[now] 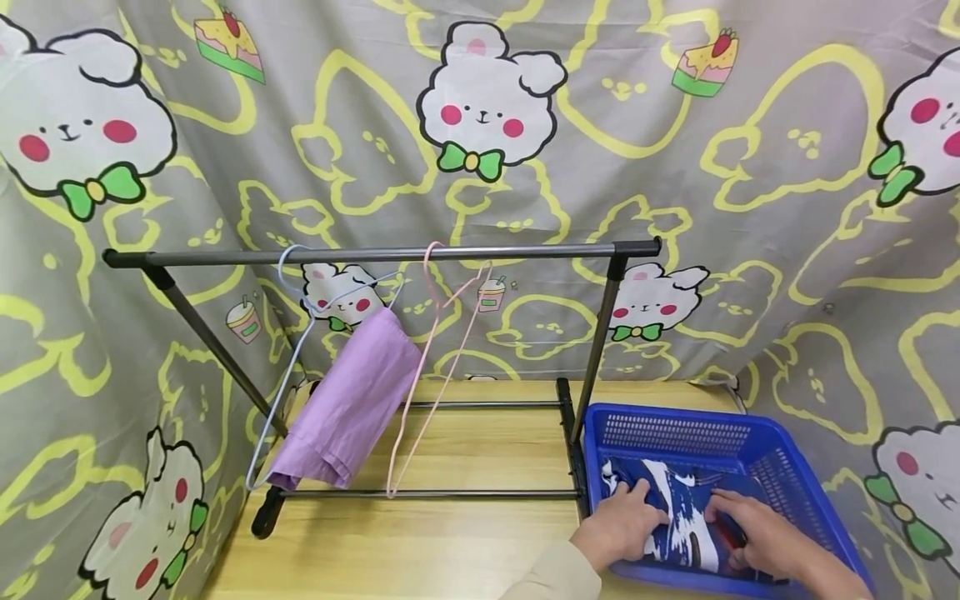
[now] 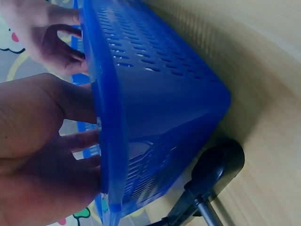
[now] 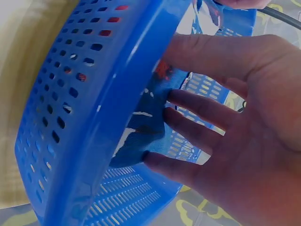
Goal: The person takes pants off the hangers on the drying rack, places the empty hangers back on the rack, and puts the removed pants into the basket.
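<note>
A blue perforated basket stands at the right, holding a dark blue garment with white streaks and a small red part. My left hand reaches over the near rim and rests on the garment's left side, thumb and fingers spread apart. At the garment's right side is my right hand, its thumb apart from its fingers. In the right wrist view its fingertips touch the dark blue cloth. The left fingertips are hidden behind the basket rim in the left wrist view.
A dark metal clothes rack stands left of the basket. On its bar hang a blue hanger with a folded purple cloth and a bare pink hanger. A patterned curtain surrounds the wooden surface.
</note>
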### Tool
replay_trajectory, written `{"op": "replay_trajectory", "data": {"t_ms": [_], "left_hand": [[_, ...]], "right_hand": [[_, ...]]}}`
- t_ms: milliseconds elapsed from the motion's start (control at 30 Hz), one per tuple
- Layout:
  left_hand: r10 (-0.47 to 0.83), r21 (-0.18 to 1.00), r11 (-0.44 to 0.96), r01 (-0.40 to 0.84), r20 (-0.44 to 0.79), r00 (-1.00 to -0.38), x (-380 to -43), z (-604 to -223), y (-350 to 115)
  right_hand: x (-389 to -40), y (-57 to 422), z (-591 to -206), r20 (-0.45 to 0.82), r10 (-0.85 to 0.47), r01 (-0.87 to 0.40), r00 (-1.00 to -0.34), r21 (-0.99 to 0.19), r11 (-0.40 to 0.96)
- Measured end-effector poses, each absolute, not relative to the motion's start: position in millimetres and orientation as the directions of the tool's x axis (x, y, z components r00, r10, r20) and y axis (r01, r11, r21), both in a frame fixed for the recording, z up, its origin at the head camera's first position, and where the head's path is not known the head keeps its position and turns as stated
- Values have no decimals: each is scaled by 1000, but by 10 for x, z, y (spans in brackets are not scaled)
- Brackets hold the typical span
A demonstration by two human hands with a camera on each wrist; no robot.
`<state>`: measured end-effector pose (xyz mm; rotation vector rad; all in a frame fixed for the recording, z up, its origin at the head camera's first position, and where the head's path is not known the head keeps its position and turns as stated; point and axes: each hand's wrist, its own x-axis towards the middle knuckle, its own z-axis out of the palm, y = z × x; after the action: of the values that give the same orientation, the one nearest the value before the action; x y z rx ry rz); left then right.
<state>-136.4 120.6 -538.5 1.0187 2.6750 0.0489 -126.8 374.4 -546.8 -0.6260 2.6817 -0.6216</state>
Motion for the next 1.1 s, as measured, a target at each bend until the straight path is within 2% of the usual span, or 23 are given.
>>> {"op": "replay_trajectory", "data": {"t_ms": [167, 367, 533, 700, 800, 867, 1000, 1100], "left_hand": [[646, 125, 761, 636, -231, -727, -1335, -5426, 1227], [669, 145, 743, 653, -135, -731, -1348, -5456, 1102], [717, 161, 693, 703, -49, -696, -1352, -5368, 980], [749, 173, 637, 751, 91, -657, -1309, -5259, 850], [749, 189, 618, 763, 153, -644, -1267, -5219, 743], [742, 209, 609, 765, 191, -643, -1243, -5190, 659], [706, 251, 601, 759, 277, -651, -1209, -5104, 488], [677, 264, 603, 753, 330, -658, -1203, -5043, 373]], "right_hand": [[-1264, 3702, -5454, -218, -445, -317, -869, -446, 837], [-1271, 3644, -5397, -214, -419, -290, -882, -454, 843], [-1292, 3605, -5296, -187, -382, -266, -905, -451, 852], [-1307, 3513, -5216, -130, -382, -288, -915, -453, 844], [-1285, 3436, -5181, -48, -387, -328, -921, -439, 836], [-1266, 3374, -5159, 50, -392, -377, -918, -415, 828], [-1250, 3236, -5085, 266, -384, -460, -884, -354, 814], [-1247, 3141, -4998, 354, -366, -482, -861, -333, 810]]}}
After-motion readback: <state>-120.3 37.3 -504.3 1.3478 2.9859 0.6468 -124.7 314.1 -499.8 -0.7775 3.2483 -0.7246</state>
